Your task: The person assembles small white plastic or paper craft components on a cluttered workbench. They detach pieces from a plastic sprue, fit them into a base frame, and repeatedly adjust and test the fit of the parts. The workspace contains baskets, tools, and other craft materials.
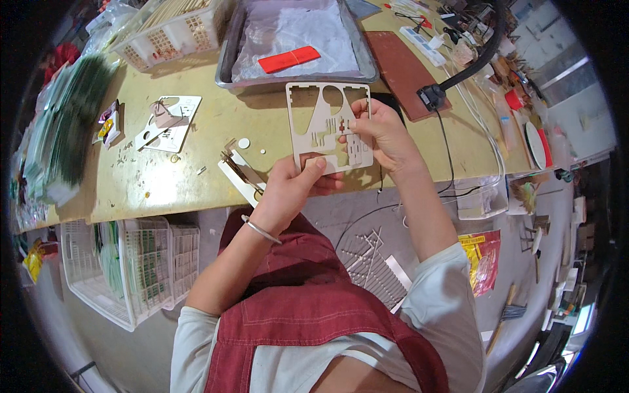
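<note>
Both my hands hold a thin, pale cut-out panel (321, 123) above the table's near edge. It has a round hole, large angled openings, narrow slots and small pieces at its right side. My left hand (288, 188) pinches the lower left edge, thumb on top and fingers underneath. At the right side, my right hand (385, 136) grips with its thumb and index finger over the small slotted pieces; its other fingers are partly hidden behind the panel. Left of the panel, a white strip with thin brown pieces (242, 173) lies near two small white discs (244, 143).
Behind the panel stands a metal tray (226, 80) with a red packet (288, 59). A white basket (167, 49) of sticks, a stack of greenish packs (72, 124) and another cut-out panel (177, 124) are to the left. A black flexible arm (475, 69) and cables are at right.
</note>
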`<state>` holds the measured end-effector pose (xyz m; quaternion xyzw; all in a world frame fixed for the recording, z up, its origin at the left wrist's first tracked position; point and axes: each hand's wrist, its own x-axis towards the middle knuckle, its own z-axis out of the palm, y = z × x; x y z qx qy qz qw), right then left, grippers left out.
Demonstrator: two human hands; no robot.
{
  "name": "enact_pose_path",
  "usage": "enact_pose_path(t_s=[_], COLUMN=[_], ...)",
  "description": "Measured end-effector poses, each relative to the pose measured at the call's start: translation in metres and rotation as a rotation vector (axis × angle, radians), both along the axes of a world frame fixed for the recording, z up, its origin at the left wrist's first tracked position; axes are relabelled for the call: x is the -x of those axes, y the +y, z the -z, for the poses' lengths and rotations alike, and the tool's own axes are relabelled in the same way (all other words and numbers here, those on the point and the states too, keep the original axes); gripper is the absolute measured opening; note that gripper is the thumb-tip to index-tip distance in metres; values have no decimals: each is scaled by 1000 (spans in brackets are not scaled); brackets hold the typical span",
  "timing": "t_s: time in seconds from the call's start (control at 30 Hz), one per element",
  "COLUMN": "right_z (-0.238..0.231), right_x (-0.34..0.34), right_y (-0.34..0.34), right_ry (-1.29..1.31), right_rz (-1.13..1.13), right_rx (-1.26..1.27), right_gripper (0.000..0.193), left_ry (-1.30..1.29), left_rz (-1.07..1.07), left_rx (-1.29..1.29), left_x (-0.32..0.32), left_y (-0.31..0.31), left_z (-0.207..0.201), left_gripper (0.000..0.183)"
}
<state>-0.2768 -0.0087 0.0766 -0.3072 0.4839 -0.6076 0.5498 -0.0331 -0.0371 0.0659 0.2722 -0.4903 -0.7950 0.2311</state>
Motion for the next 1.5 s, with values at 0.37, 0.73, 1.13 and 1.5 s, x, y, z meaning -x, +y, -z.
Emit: enact_pose_path(t_s=[0.37,0.73,1.13,1.5], right_z=[9,6,39,47], right_x=[7,2,-44,-50], right_y=[-3,21,23,26], right_ry=[-179,-634,-11,0], right_rz=[-95,-151,208,321], right_rx=[-9,113,393,540], right_gripper=[33,55,53,39], left_ry=[67,291,341,331], left_rz=[38,65,87,107], left_rx=[-166,-480,-652,-639], left_x=[-6,-12,-15,-14], left_y=[-5,-16,-14,-8], left_z=[2,2,8,3], left_gripper=[42,38,44,41])
